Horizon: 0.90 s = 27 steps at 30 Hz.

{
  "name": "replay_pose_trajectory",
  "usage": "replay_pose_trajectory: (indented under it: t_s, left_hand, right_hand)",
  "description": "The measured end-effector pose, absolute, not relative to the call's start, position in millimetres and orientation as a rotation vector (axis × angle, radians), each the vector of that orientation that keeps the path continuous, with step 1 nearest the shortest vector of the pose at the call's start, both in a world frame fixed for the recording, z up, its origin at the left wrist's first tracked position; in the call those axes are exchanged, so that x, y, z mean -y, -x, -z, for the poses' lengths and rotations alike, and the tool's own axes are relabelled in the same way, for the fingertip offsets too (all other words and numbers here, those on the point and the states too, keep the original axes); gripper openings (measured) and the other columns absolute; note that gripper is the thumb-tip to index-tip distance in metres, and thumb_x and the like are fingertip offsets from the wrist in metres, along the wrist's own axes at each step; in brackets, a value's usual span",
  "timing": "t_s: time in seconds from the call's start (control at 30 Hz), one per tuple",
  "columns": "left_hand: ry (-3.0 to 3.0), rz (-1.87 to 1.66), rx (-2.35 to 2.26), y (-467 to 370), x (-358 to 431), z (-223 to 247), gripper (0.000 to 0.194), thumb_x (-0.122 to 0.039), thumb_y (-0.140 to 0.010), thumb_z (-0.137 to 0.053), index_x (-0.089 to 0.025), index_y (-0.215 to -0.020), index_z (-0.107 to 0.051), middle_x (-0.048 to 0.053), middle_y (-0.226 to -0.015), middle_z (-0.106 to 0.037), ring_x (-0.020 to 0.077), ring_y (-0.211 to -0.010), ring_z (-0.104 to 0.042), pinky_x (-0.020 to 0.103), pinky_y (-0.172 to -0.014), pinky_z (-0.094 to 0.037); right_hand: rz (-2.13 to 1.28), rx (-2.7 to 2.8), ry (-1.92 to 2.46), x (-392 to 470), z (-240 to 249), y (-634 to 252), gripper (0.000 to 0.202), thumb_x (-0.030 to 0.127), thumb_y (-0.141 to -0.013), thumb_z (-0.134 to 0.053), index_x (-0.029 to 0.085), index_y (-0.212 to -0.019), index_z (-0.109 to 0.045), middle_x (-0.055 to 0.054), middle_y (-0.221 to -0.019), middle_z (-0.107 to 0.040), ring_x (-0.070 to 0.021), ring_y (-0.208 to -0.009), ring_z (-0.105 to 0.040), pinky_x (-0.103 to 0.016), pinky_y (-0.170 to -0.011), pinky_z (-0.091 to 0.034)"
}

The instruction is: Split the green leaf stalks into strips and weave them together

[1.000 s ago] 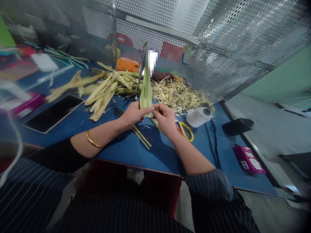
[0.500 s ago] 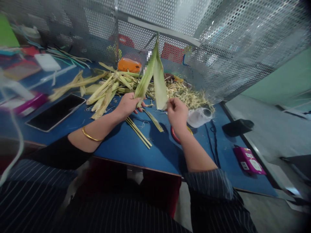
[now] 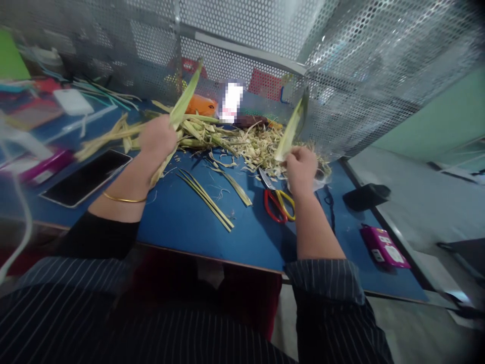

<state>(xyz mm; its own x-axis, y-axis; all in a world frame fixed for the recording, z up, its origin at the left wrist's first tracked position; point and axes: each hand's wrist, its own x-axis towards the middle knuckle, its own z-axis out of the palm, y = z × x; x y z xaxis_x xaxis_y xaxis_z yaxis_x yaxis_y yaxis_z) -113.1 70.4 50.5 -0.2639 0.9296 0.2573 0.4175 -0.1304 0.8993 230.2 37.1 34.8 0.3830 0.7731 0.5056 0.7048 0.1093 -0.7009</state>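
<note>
My left hand point(image 3: 157, 135) is closed on a long pale-green leaf strip point(image 3: 186, 97), which points up and to the right above the pile of dried leaves point(image 3: 199, 131). Apart from it, my right hand point(image 3: 302, 169) pinches a second leaf strip point(image 3: 291, 130) by its lower end. Scissors point(image 3: 279, 205) with one red and one yellow handle lie just left of my right wrist. Between my arms several thin stalks point(image 3: 206, 201) and a narrow dry leaf piece point(image 3: 238, 188) rest on the blue table point(image 3: 189, 227).
Shredded leaf scraps point(image 3: 261, 151) heap up along the perforated metal screen point(image 3: 242, 30). A dark-screened phone point(image 3: 85, 177) lies at left. Toward the right are a black cylindrical object point(image 3: 367, 197) and a purple pack point(image 3: 384, 245). An orange packet point(image 3: 202, 105) stands behind the leaves.
The leaf that met at its tip between my hands is now in two separate strips. My left hand has moved left and up, my right hand slightly right, uncovering the scissors.
</note>
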Motion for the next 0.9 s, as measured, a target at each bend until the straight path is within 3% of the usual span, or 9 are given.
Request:
replay_pose_trajectory:
  t_s: [0.1, 0.17, 0.23, 0.3, 0.33, 0.4, 0.5, 0.73, 0.9]
  left_hand:
    - [-1.681, -1.091, -2.178, 119.9, -65.4, -56.2, 0.022, -0.02, -0.074, -0.062, -0.018, -0.06, -0.046, 0.003, -0.061, -0.048, 0.0282, -0.106, -0.05, 0.035, -0.089, -0.035]
    - [-1.729, -0.926, -2.279, 120.4, -61.4, -59.7, 0.021, -0.019, -0.069, -0.067, -0.017, -0.061, -0.048, 0.004, -0.067, -0.051, 0.0314, -0.107, -0.049, 0.042, -0.093, -0.034]
    - [-1.815, -0.98, -2.242, 116.0, -57.0, -62.6, 0.022, -0.019, -0.063, -0.074, -0.019, -0.067, -0.052, 0.007, -0.078, -0.057, 0.0332, -0.113, -0.045, 0.042, -0.095, -0.035]
    - [-1.959, -1.262, -2.013, 104.4, -50.8, -63.4, 0.018, -0.025, -0.067, -0.075, -0.025, -0.078, -0.06, 0.009, -0.093, -0.062, 0.0294, -0.12, -0.041, 0.033, -0.093, -0.037]
    - [-2.016, -1.416, -1.802, 95.4, -46.6, -62.3, 0.015, -0.03, -0.074, -0.07, -0.023, -0.086, -0.064, 0.007, -0.097, -0.063, 0.0264, -0.118, -0.045, 0.031, -0.091, -0.038]
    - [-1.913, -1.445, -1.48, 73.1, -36.5, -56.6, 0.017, -0.032, -0.077, -0.066, -0.018, -0.087, -0.068, 0.005, -0.091, -0.066, 0.0195, -0.092, -0.057, 0.028, -0.081, -0.043]
    - [-1.618, -1.123, -1.115, 39.4, -20.4, -41.2, 0.027, -0.038, -0.07, -0.075, -0.016, -0.083, -0.07, 0.006, -0.079, -0.068, 0.0158, -0.072, -0.06, 0.025, -0.063, -0.045]
    - [-1.319, -0.998, -0.892, 21.3, -10.3, -18.6, 0.034, -0.037, -0.066, -0.079, -0.011, -0.087, -0.072, 0.009, -0.083, -0.071, 0.0164, -0.069, -0.066, 0.025, -0.057, -0.049]
    - [-1.235, -1.043, -0.922, 23.3, -11.3, -22.4, 0.021, -0.026, -0.067, -0.079, -0.009, -0.077, -0.071, 0.009, -0.08, -0.071, 0.0136, -0.063, -0.064, 0.025, -0.057, -0.051]
  right_hand:
    - [-0.377, 1.287, 1.461, -39.2, -30.7, -222.7, 0.004, 0.018, -0.07, -0.051, 0.019, -0.069, -0.055, 0.002, -0.06, -0.055, -0.0148, -0.053, -0.058, -0.029, -0.055, -0.044]
    - [-0.467, 1.285, 1.4, -38.1, -29.5, -215.9, 0.003, 0.019, -0.069, -0.053, 0.019, -0.068, -0.056, 0.003, -0.058, -0.055, -0.0136, -0.052, -0.058, -0.028, -0.054, -0.045]
    - [-0.516, 1.294, 1.351, -36.1, -29.0, -209.5, 0.003, 0.02, -0.07, -0.054, 0.019, -0.068, -0.056, 0.003, -0.058, -0.055, -0.0127, -0.052, -0.058, -0.027, -0.055, -0.046]
    - [-0.553, 1.312, 1.307, -33.6, -28.1, -203.2, 0.003, 0.021, -0.071, -0.055, 0.02, -0.069, -0.056, 0.003, -0.06, -0.056, -0.0122, -0.052, -0.058, -0.027, -0.055, -0.047]
    - [-0.569, 1.33, 1.288, -32.1, -27.3, -199.6, 0.003, 0.022, -0.072, -0.056, 0.02, -0.07, -0.056, 0.004, -0.061, -0.057, -0.0121, -0.053, -0.058, -0.027, -0.055, -0.048]
    - [-0.607, 1.377, 1.255, -27.9, -25.1, -190.5, 0.004, 0.023, -0.073, -0.057, 0.021, -0.071, -0.056, 0.004, -0.062, -0.057, -0.0122, -0.055, -0.06, -0.027, -0.056, -0.048]
    - [-0.703, 1.45, 1.198, -17.4, -21.2, -172.2, 0.007, 0.027, -0.075, -0.059, 0.021, -0.071, -0.057, 0.004, -0.064, -0.057, -0.0119, -0.056, -0.06, -0.028, -0.058, -0.051]
    - [-0.877, 1.55, 1.142, 6.6, -19.8, -139.8, 0.009, 0.029, -0.077, -0.062, 0.022, -0.073, -0.06, 0.003, -0.064, -0.059, -0.013, -0.06, -0.06, -0.03, -0.062, -0.053]
    - [-1.04, 1.408, 1.149, 6.9, -24.9, -141.1, 0.014, 0.034, -0.074, -0.066, 0.021, -0.073, -0.06, 0.004, -0.062, -0.06, -0.0102, -0.056, -0.057, -0.027, -0.058, -0.049]
